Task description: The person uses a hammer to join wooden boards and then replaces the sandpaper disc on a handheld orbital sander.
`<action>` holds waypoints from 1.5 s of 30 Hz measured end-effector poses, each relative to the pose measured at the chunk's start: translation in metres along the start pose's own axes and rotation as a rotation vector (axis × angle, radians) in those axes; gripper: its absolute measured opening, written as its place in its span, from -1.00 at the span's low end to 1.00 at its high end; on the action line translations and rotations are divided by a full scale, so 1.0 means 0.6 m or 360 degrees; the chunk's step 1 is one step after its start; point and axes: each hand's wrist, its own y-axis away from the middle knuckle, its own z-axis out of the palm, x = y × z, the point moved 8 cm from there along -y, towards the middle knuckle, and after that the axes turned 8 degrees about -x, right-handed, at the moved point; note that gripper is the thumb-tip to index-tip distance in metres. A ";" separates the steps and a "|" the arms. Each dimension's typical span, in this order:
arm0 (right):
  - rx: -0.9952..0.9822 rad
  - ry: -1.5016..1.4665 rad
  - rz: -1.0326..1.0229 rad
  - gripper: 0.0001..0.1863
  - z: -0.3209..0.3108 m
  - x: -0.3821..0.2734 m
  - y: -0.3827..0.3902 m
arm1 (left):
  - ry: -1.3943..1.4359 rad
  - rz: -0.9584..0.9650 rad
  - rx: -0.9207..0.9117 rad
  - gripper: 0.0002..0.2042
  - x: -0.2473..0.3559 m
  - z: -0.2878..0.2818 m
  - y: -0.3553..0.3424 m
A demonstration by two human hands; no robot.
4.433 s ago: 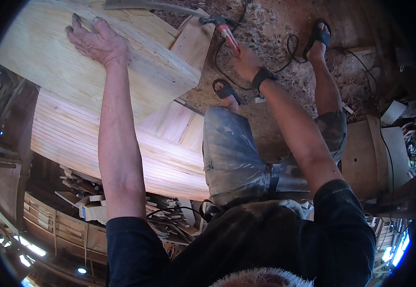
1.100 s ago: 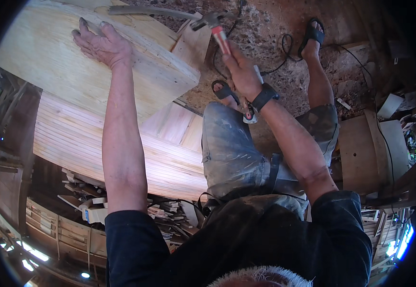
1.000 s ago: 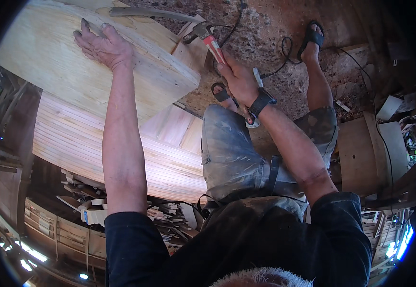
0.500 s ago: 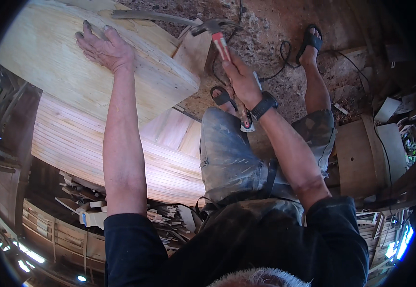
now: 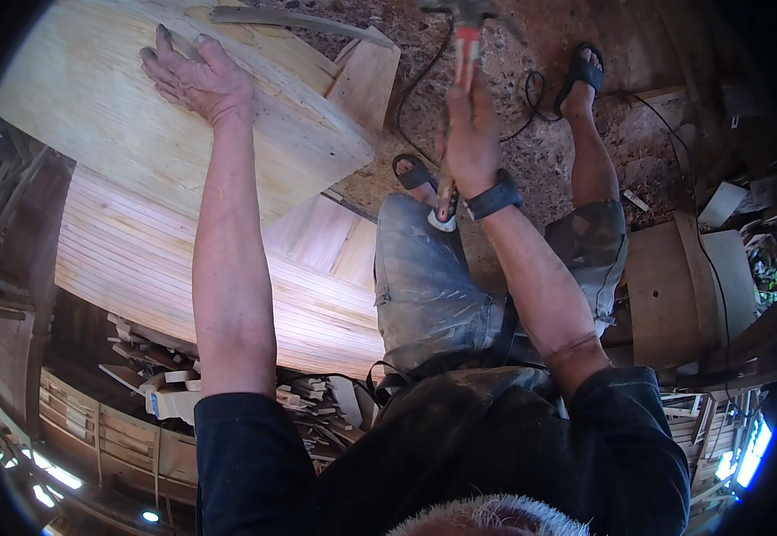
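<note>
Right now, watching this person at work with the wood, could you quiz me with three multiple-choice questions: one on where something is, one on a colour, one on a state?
1. Where does the left hand rest?
A. flat on the round wooden panel
B. on the knee
C. on the cable

2. What colour is the hammer handle where it shows above the right hand?
A. blue
B. red
C. green

3. How does the right hand stand?
A. open and empty
B. flat on the floor
C. closed around the hammer handle, raised over the sawdust-covered floor

Answers:
1 A, the palm and spread fingers lie on the pale panel.
2 B, the handle is red just above the fist.
3 C, the fingers wrap the handle and the hammer head points up, away from the person.
</note>
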 end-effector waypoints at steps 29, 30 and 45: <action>-0.0364 0.0749 -0.0056 -0.50 0.033 0.006 -0.005 | -0.0005 -0.0011 0.0029 -0.31 0.000 -0.003 -0.003; -0.0200 0.0681 -0.0293 -0.50 0.019 -0.021 0.000 | 0.0003 -0.0011 0.0025 -0.31 0.000 -0.003 -0.003; 0.0112 0.0073 -0.0032 -0.47 0.005 0.003 0.009 | -0.0049 -0.0015 0.0033 -0.30 -0.001 -0.002 0.000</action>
